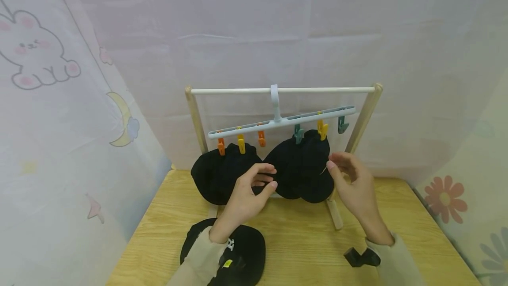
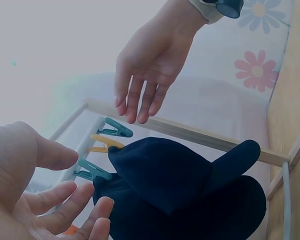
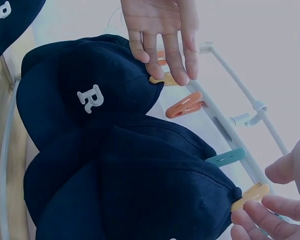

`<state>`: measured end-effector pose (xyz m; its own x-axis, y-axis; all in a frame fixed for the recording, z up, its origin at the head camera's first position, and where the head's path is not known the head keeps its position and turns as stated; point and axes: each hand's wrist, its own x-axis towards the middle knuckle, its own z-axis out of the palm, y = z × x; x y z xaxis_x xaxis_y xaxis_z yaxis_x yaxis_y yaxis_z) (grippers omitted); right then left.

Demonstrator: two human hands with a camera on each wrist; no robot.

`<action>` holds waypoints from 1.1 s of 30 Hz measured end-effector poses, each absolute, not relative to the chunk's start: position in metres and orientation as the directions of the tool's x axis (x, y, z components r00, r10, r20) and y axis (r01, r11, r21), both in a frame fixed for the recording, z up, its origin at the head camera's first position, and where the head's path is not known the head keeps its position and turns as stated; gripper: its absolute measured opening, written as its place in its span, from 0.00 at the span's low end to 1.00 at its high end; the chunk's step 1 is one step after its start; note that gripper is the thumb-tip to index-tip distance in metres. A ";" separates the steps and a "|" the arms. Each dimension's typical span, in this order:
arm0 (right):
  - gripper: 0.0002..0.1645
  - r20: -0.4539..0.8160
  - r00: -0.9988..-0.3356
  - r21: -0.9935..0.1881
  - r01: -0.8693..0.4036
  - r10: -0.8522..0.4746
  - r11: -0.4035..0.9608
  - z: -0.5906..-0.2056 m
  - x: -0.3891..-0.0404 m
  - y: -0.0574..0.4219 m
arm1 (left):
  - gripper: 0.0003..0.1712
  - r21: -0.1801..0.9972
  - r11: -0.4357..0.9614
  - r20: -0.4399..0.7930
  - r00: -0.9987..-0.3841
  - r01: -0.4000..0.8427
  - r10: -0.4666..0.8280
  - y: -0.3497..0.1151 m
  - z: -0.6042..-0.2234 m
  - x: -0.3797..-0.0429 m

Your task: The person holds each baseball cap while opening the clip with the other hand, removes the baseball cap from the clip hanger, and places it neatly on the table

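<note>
Black baseball caps hang from a tilted light-blue clip hanger (image 1: 254, 127). The left cap (image 1: 216, 175) hangs below an orange clip (image 1: 221, 145) and a yellow clip (image 1: 241, 143); its white letter R shows in the right wrist view. Right of it, overlapping caps (image 1: 295, 171) hang by a green clip (image 1: 299, 133) and a yellow clip (image 1: 322, 129). My left hand (image 1: 246, 197), fingers loosely bent and holding nothing, is in front of where the caps meet. Beside the rightmost cap, my right hand (image 1: 355, 186) has its fingertips near the cloth, thumb apart, with nothing gripped.
Another black cap (image 1: 248, 255) with a white R and a yellow sticker lies on the wooden table (image 1: 158, 215), partly under my left forearm. A rack with a white rail (image 1: 234, 91) bears the hanger. An orange clip (image 1: 261, 138) and a green clip (image 1: 342, 125) hang without caps.
</note>
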<state>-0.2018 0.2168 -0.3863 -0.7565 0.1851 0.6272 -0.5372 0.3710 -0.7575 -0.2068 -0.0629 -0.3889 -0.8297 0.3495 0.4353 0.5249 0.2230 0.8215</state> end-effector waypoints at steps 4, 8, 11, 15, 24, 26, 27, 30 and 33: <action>0.14 0.617 -0.762 -0.769 -0.530 0.196 0.357 -0.382 -0.205 0.218 | 0.21 0.822 0.220 0.431 -0.827 0.525 0.361 -0.060 -0.386 -0.208; 0.14 0.634 -0.750 -0.756 -0.548 0.192 0.358 -0.379 -0.210 0.218 | 0.21 0.823 0.215 0.432 -0.826 0.526 0.363 -0.057 -0.383 -0.209; 0.14 0.660 -0.727 -0.736 -0.576 0.189 0.356 -0.377 -0.214 0.218 | 0.21 0.824 0.213 0.433 -0.826 0.525 0.361 -0.054 -0.383 -0.212; 0.15 0.689 -0.699 -0.712 -0.601 0.194 0.364 -0.375 -0.218 0.219 | 0.21 0.825 0.213 0.428 -0.824 0.524 0.372 -0.049 -0.384 -0.216; 0.19 0.707 -0.682 -0.684 -0.595 0.187 0.421 -0.372 -0.227 0.218 | 0.22 0.830 0.221 0.414 -0.831 0.513 0.372 -0.045 -0.385 -0.219; 0.19 0.720 -0.670 -0.669 -0.598 0.184 0.441 -0.371 -0.230 0.217 | 0.22 0.830 0.222 0.410 -0.830 0.511 0.377 -0.044 -0.384 -0.219; 0.19 0.725 -0.664 -0.662 -0.600 0.182 0.448 -0.371 -0.231 0.217 | 0.22 0.831 0.223 0.408 -0.830 0.511 0.380 -0.044 -0.384 -0.219; 0.19 0.741 -0.649 -0.640 -0.603 0.173 0.476 -0.371 -0.234 0.216 | 0.24 0.833 0.218 0.404 -0.828 0.509 0.390 -0.042 -0.383 -0.220; 0.19 0.750 -0.641 -0.621 -0.596 0.164 0.510 -0.369 -0.237 0.214 | 0.23 0.836 0.215 0.403 -0.830 0.505 0.385 -0.040 -0.383 -0.221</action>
<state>-0.2373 0.2142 -0.3689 -0.6409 0.1645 0.7498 -0.5955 0.5099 -0.6208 -0.2212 -0.0400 -0.3829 -0.8303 0.3850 0.4029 0.5052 0.2146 0.8359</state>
